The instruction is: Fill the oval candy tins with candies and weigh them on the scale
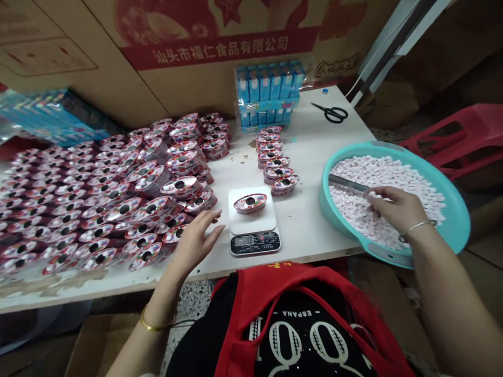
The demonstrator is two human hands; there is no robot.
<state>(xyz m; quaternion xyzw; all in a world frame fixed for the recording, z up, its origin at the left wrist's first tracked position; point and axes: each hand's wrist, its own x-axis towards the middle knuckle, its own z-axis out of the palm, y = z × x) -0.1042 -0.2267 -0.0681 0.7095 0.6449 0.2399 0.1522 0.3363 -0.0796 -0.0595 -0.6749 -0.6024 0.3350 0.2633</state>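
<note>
My left hand [196,238] lies open on the white table, fingers stretched toward a big pile of oval printed containers [110,199]. Just to its right stands a small white digital scale [253,222] with one oval container [250,203] on its platform. My right hand [396,209] is inside a teal basin [458,230] of pink and white candies [393,175]. Its fingers are closed on a metal scoop [348,183] that lies across the candy.
A short row of oval containers [275,159] runs behind the scale. Blue boxes [269,94] stand at the back, black scissors [332,112] to their right. Cardboard cartons [216,47] form the back wall. A red plastic stool [463,136] is at right.
</note>
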